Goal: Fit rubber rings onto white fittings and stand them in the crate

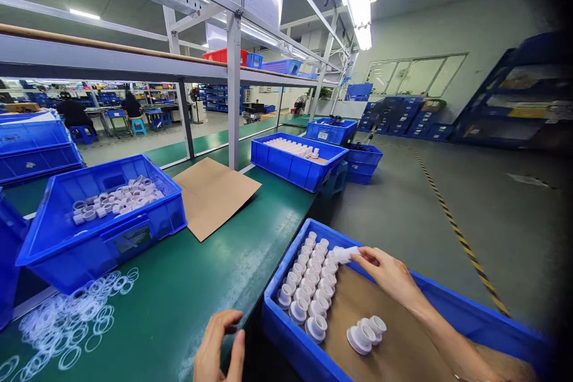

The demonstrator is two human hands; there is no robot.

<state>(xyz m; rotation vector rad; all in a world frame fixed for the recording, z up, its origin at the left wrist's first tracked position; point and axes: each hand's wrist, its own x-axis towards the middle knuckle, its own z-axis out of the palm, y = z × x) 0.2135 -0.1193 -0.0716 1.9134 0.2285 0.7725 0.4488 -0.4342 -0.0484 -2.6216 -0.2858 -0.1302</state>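
My right hand (389, 277) pinches a white flanged plastic sleeve (348, 255), tilted on its side, at the far end of the rows in the near blue bin (283, 268). Several like sleeves (308, 286) stand upright there, flange down, along the bin's left side. A small separate group of the same sleeves (367, 334) stands on the brown cardboard liner (353, 298). Over the front edge of the green bench, my left hand (220, 343) is open, thumb and fingers apart, with nothing visible between them.
Thin clear rings (76, 325) lie heaped on the green bench (179, 286). Behind them a blue bin (58, 253) holds short white rings (129, 194), beside a cardboard sheet (217, 197). Farther along sits another blue bin (286, 170) of white parts. A metal post (233, 89) rises mid-bench.
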